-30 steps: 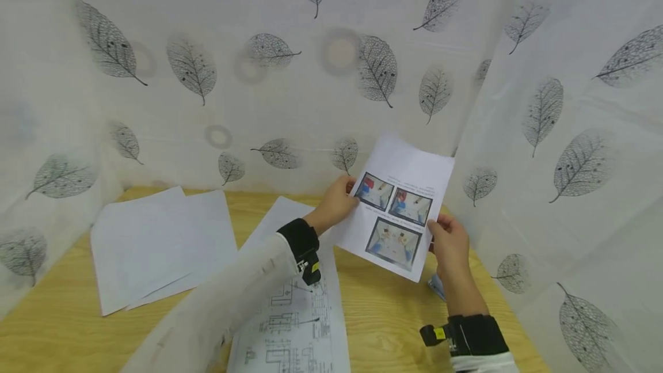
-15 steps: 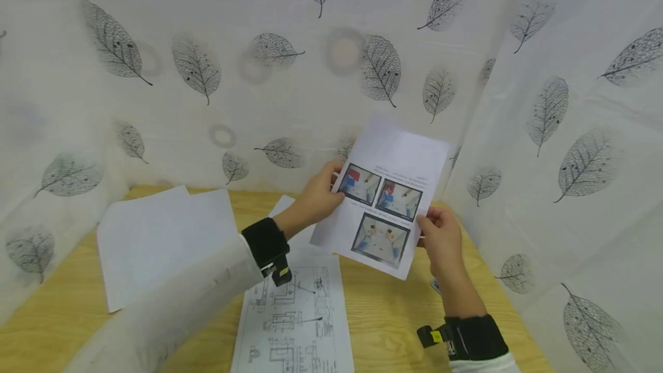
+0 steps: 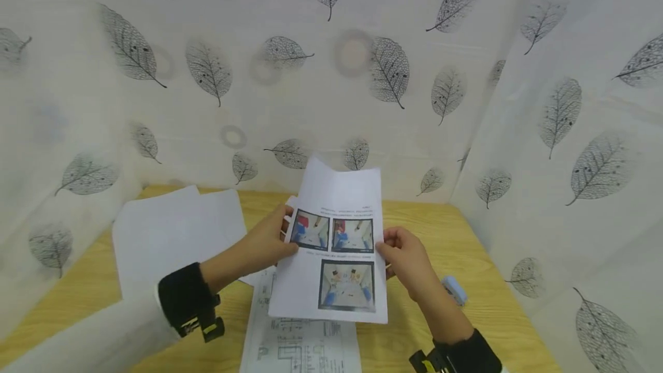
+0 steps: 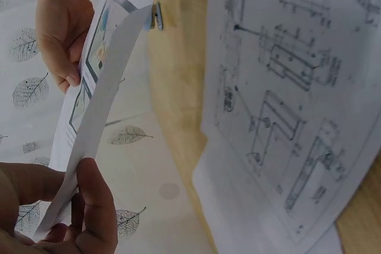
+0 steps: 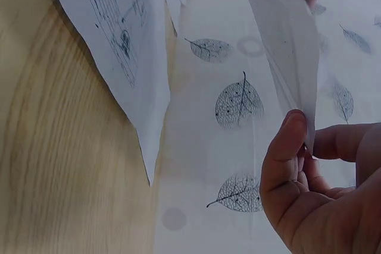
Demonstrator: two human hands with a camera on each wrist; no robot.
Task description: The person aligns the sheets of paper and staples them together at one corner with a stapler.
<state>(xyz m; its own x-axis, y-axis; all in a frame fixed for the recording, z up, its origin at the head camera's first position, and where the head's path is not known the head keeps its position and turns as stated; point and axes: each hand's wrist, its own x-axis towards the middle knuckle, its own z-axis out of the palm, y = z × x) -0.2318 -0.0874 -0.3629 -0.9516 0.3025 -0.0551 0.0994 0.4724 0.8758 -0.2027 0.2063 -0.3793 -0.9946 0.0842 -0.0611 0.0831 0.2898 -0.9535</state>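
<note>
Held up in front of me is a white printed sheet of paper (image 3: 346, 235) with three pictures on it; whether it is one sheet or a stack I cannot tell. My left hand (image 3: 261, 246) pinches its left edge between thumb and fingers, also seen close up in the left wrist view. On the opposite edge, my right hand (image 3: 407, 259) pinches the paper the same way. Below it, a sheet with technical drawings (image 3: 303, 350) lies on the table, its upper part covered by the held paper.
To the left, blank white sheets (image 3: 171, 235) overlap on the wooden table (image 3: 430, 338). A small light-blue object, perhaps a stapler (image 3: 454, 290), lies beyond my right forearm. Leaf-patterned white sheeting (image 3: 311, 102) stands around the back and sides of the table.
Both hands have carried the printed paper to the left and lower, turning it straighter, over the drawing sheet. The light-blue object has come into fuller view. Both hands keep their pinch.
</note>
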